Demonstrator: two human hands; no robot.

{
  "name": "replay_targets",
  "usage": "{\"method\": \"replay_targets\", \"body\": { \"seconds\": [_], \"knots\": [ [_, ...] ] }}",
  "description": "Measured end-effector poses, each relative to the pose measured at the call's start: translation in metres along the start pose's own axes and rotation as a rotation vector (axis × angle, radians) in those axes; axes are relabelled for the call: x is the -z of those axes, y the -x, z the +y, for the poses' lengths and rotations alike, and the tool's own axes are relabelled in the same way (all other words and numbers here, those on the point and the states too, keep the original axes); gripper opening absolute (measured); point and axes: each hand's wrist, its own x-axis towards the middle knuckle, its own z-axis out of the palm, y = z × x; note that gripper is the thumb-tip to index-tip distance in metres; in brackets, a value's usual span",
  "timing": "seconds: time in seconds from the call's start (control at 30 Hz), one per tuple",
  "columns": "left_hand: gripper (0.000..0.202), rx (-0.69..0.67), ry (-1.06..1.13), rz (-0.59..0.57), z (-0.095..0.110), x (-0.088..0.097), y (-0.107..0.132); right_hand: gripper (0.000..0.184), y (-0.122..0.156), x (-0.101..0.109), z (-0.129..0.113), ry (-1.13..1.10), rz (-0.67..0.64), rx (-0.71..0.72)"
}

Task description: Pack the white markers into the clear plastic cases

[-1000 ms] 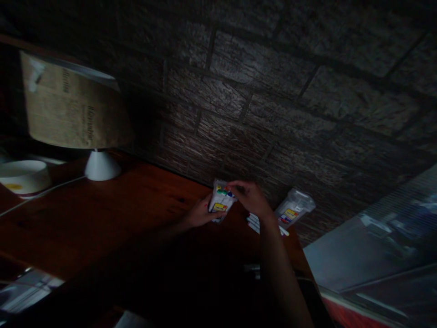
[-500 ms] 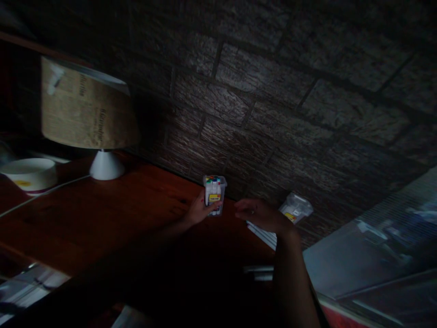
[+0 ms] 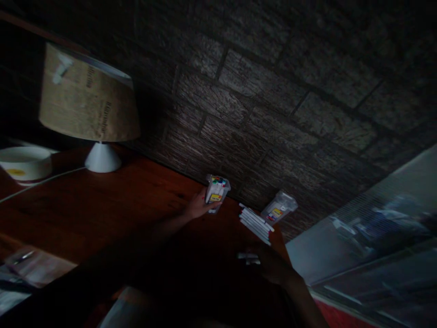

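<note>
My left hand [image 3: 198, 203] is closed around a clear plastic box of markers [image 3: 215, 195]. The box stands a little tilted, with coloured caps showing at its top and a yellow label on its front. At the lower right, my right hand [image 3: 271, 264] is over the right ends of a few loose white markers [image 3: 248, 258]. Its fingers are too dark to make out, so I cannot tell whether they grip the markers. Farther back, several white markers [image 3: 256, 224] lie side by side on the wooden table [image 3: 136, 205], beside a second clear plastic box [image 3: 279, 207].
A lamp [image 3: 90, 98] with a printed fabric shade stands at the left, its cord running across the table. Past it is a white bowl [image 3: 27, 164]. A stone-block wall [image 3: 252, 114] rises behind the table. To the right is a pale glossy panel [image 3: 327, 246].
My right hand has come down from near the wall to the loose markers at the front, uncovering the row of markers and second box. The held box is tilted more to the right.
</note>
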Motion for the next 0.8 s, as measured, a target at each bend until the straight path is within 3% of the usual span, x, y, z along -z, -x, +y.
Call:
{"method": "replay_targets", "body": {
  "seconds": [0.37,0.53,0.67,0.8],
  "knots": [
    [0.064,-0.039,-0.082,-0.023,0.011,0.004,0.007,0.031,-0.022,-0.008,-0.008,0.007,0.143,0.015],
    [0.065,-0.042,-0.056,-0.027,0.009,0.003,0.006,0.027,-0.026,0.002,-0.017,-0.051,0.178,0.128],
    [0.066,-0.053,-0.043,-0.016,0.006,0.002,0.005,0.027,-0.039,0.036,-0.041,-0.093,0.458,0.196],
    [0.064,-0.053,-0.047,-0.035,0.004,0.003,0.005,0.033,-0.065,0.074,-0.073,-0.362,0.810,0.292]
  ]
}}
